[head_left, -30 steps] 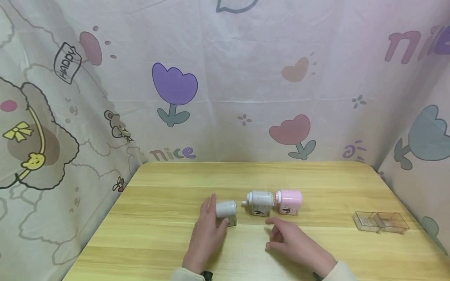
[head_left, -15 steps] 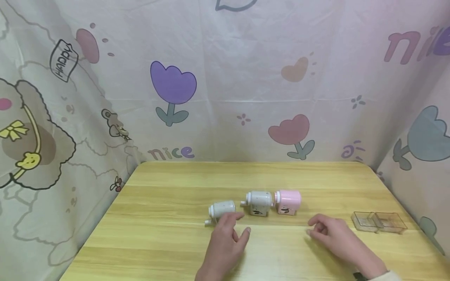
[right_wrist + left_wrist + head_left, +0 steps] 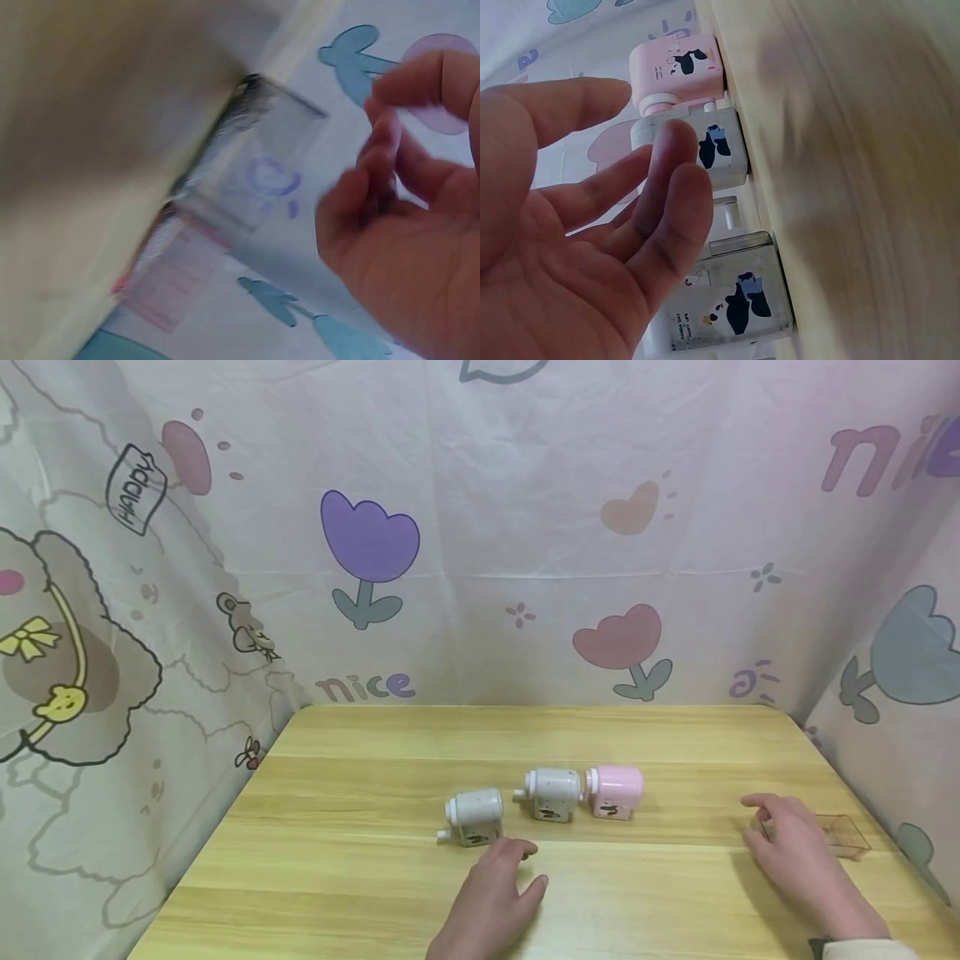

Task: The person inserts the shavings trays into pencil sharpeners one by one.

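Observation:
Three crank pencil sharpeners with panda prints stand on the wooden table. One grey sharpener [image 3: 477, 817] is nearest my left hand [image 3: 489, 893], which hovers just in front of it with loosely bent fingers and nothing held. A second grey sharpener [image 3: 553, 795] and a pink sharpener [image 3: 617, 792] stand close together to its right. Over at the right side, my right hand [image 3: 798, 852] is above two see-through trays, partly hiding them. In the right wrist view a clear tray [image 3: 251, 146] and a pinkish tray [image 3: 176, 274] lie end to end, apart from the loosely curled fingers.
The wooden table [image 3: 337, 877] reaches back to a printed cloth [image 3: 495, 527] hanging behind it. More printed cloth hangs along the left and right sides. The trays lie close to the table's right edge.
My left hand has left the nearest grey sharpener and drawn back toward the front right. My right hand has swept rightward from before the sharpeners to over the trays.

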